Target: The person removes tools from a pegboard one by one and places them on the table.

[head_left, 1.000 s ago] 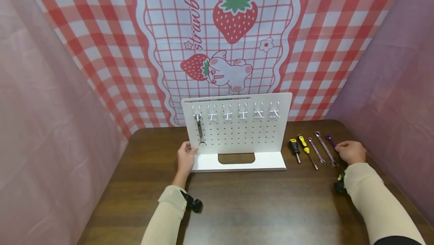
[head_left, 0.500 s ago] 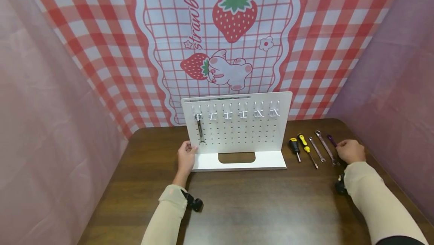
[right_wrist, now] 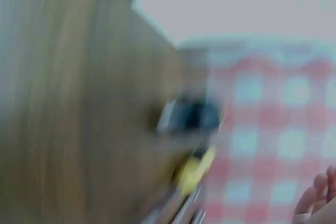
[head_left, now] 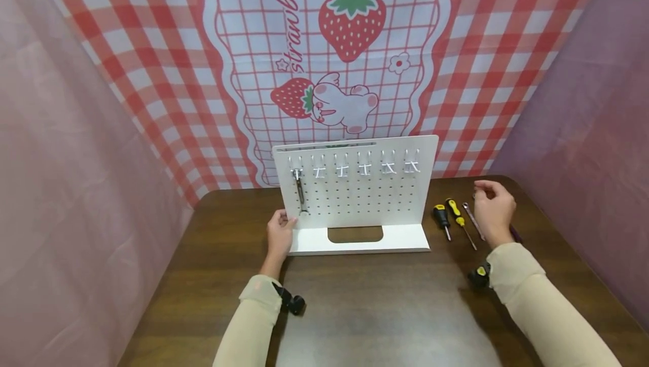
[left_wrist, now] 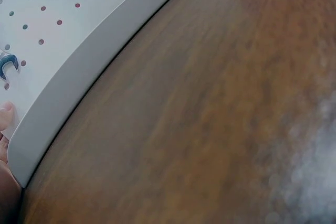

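My left hand [head_left: 280,234] pinches the lower left edge of a white pegboard stand [head_left: 355,200], thumb in front; its thumb also shows in the left wrist view. A wrench [head_left: 299,191] hangs on the leftmost hook, open end down. My right hand [head_left: 494,212] is over the tools at the right, fingers loosely curled, and I see nothing between them. It hides most of a large wrench and part of a purple wrench [head_left: 515,235]. Left of it lie a small wrench [head_left: 474,221], a thin yellow screwdriver [head_left: 456,213] and a black-and-yellow screwdriver [head_left: 441,217].
Several white hooks [head_left: 365,169] line the top of the board. The brown table [head_left: 365,305] extends in front of it. A red-checked strawberry cloth [head_left: 350,74] hangs behind, with pink curtains at both sides. The right wrist view is blurred.
My right hand has left the purple wrench and moved left and up over the other wrenches. The left hand keeps its hold on the pegboard.
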Demonstrator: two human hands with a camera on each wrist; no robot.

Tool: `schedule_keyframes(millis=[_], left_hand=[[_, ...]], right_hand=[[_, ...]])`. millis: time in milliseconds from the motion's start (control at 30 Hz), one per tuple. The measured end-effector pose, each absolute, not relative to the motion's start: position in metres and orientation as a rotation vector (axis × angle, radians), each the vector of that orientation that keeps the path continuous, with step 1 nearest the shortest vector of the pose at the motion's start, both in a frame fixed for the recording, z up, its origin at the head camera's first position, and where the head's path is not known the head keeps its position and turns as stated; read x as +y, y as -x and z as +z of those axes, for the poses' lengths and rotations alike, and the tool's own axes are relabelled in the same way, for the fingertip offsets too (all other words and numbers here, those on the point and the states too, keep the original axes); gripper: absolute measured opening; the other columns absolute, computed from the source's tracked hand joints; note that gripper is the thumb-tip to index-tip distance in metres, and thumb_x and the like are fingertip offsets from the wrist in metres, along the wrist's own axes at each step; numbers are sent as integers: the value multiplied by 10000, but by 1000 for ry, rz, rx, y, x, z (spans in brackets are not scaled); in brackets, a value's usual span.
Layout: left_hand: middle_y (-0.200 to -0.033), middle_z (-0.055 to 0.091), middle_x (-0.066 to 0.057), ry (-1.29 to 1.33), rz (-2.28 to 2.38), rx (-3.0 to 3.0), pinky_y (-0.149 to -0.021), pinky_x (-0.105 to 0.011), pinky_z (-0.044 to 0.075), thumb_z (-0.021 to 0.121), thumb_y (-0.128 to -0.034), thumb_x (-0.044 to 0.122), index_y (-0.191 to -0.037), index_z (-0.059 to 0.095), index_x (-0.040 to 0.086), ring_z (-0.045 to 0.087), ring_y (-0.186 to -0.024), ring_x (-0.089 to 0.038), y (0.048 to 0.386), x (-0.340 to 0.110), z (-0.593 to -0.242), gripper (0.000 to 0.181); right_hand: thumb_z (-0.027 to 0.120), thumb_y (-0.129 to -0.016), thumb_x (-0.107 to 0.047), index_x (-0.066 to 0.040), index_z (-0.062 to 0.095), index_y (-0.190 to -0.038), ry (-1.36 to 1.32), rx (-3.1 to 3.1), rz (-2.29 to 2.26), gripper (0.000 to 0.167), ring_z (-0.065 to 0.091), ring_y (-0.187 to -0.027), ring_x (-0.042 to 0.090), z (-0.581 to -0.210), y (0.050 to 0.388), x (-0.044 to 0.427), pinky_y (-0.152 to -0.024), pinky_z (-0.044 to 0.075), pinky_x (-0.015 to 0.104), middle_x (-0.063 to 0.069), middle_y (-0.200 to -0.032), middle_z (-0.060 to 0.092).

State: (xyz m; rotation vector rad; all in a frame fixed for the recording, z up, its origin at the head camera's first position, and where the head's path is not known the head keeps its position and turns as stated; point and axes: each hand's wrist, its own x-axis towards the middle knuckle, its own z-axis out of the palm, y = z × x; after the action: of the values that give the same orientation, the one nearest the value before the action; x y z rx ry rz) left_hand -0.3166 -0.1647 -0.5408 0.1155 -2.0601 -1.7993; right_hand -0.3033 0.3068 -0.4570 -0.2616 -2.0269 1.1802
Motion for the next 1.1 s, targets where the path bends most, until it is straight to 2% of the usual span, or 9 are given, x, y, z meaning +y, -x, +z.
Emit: schedule_keyframes(millis=[67,100,267,333,500,633,800,867,1100], left_hand=[[-959,665,-215,-122,-1800,-2060,-827,-337,547,676,-913,-63,-1051,627,-88,642,-924,-288,317,-165,-540,149],[-956,666,-213,-124,-1801,-2059,-820,-328,547,678,-911,-65,-1051,628,-87,642,-919,-283,317,-165,-540,151],[-950,669,-207,-134,-1802,-2061,-808,-306,549,683,-908,-67,-1058,626,-86,647,-915,-276,316,-166,-540,161],[-948,669,-208,-133,-1798,-2064,-808,-306,550,681,-909,-68,-1057,624,-87,649,-917,-281,315,-166,-540,160],[-950,669,-220,-125,-1785,-2063,-820,-332,557,683,-907,-69,-1057,623,-94,651,-923,-298,315,-166,-539,163],[-981,670,-237,-120,-1793,-2069,-865,-380,555,677,-915,-65,-1074,624,-94,653,-957,-324,316,-165,-539,170],[-1003,674,-241,-116,-1799,-2087,-874,-393,557,674,-920,-56,-1086,622,-93,658,-979,-340,315,-163,-538,177],[-991,672,-239,-116,-1804,-2082,-858,-368,557,674,-917,-63,-1083,621,-96,656,-968,-335,314,-164,-538,177],[-969,672,-242,-102,-1809,-2051,-807,-293,546,679,-914,-65,-1086,619,-110,649,-926,-294,315,-165,-540,188]], right_hand=[[581,-938,-4,45,735,-1009,155,-1933,1295,176,535,-713,-49,-450,300,281,-633,408,115,-68,-819,663],[576,-931,28,70,725,-997,98,-1902,1345,169,559,-709,-36,-445,297,267,-632,426,110,-41,-818,677],[542,-898,140,166,680,-977,-146,-1973,1505,162,625,-703,57,-424,275,197,-625,465,108,282,-872,680],[545,-897,152,180,669,-983,-221,-2060,1530,153,650,-731,130,-422,270,173,-638,472,110,340,-910,667],[558,-918,133,156,675,-1029,-371,-2187,1659,163,684,-841,385,-443,282,129,-708,504,131,306,-974,693],[608,-930,70,92,693,-1100,-460,-2236,1699,191,689,-930,363,-460,296,101,-783,522,200,224,-1038,720],[625,-934,30,25,691,-1191,-566,-2277,1736,265,674,-1051,316,-457,298,69,-917,538,424,164,-1125,719],[619,-932,32,12,681,-1222,-591,-2282,1749,296,660,-1083,312,-454,299,58,-945,523,466,159,-1152,711],[589,-903,78,-5,525,-1422,-664,-2258,1846,529,606,-1196,309,-442,310,19,-1021,490,413,164,-1287,649]])
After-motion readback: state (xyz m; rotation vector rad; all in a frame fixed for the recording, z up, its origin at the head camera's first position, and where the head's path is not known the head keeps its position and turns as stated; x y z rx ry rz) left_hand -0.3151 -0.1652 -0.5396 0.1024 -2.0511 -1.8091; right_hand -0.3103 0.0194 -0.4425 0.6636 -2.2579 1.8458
